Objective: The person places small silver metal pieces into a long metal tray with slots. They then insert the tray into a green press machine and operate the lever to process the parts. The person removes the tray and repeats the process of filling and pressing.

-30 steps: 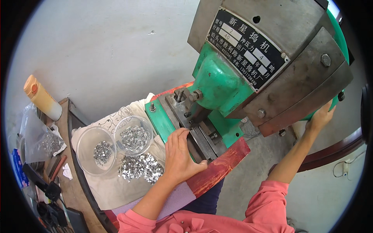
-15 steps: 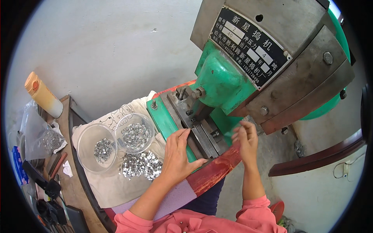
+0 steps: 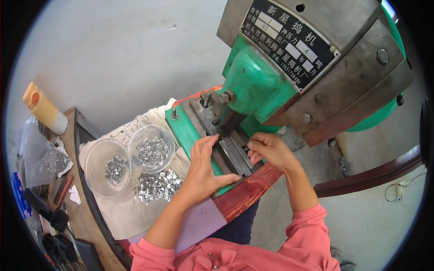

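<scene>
In front of me stands a green punch press [image 3: 257, 90] with a steel die fixture [image 3: 235, 156] on its bed. My left hand [image 3: 203, 169] rests along the fixture's left side, fingers stretched toward the far end and thumb spread to the near end; it holds nothing. On the right side, my right hand [image 3: 269, 151] is curled, its thumb and fingers closed around a small bolt [image 3: 245, 147] that sticks out of the fixture. The fingers partly cover the bolt. Left of the press lies a pile of small shiny metal pieces [image 3: 158, 185] on a cloth.
Two clear round tubs, one with small metal bits [image 3: 115, 170] and one with longer metal pieces [image 3: 153, 152], stand on the beige cloth [image 3: 113, 219]. A wooden side table [image 3: 74, 156] at far left carries a yellow bottle [image 3: 45, 108], plastic bags and tools. The red bench edge [image 3: 246, 192] runs nearest me.
My right hand has moved left and forward from beside the press to the bolt, its fingers closing there. My left hand stays on the fixture. The view has shifted slightly.
</scene>
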{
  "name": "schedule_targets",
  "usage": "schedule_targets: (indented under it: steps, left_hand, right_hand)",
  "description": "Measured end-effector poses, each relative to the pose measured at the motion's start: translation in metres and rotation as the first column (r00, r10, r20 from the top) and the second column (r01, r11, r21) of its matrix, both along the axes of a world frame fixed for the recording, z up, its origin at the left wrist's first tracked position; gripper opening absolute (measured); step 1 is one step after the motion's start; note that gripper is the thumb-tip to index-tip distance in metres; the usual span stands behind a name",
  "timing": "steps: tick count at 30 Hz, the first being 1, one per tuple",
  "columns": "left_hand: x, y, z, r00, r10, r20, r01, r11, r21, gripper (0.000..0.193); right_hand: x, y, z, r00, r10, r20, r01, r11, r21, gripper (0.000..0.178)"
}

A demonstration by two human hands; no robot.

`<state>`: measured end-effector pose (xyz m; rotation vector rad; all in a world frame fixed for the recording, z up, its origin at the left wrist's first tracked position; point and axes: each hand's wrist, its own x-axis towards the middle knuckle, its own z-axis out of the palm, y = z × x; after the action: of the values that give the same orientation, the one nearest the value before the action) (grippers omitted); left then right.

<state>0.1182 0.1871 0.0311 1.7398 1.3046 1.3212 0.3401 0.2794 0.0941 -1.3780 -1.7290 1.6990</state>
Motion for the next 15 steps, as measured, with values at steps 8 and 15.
schedule_targets:
  steps: [8,15]
  left_hand:
    - [-0.006,0.011,-0.001,0.999,0.002,0.032,-0.001,0.999,-0.035,0.059]
    - [-0.008,0.016,0.006,0.996,-0.016,0.093,0.021,0.999,-0.049,0.038]
  right_hand:
    - [-0.001,-0.032,-0.015,0.977,-0.161,-0.139,0.200,0.915,0.351,0.019]
    - [-0.003,-0.089,-0.007,0.959,-0.055,0.277,-0.163,0.693,0.702,0.031]
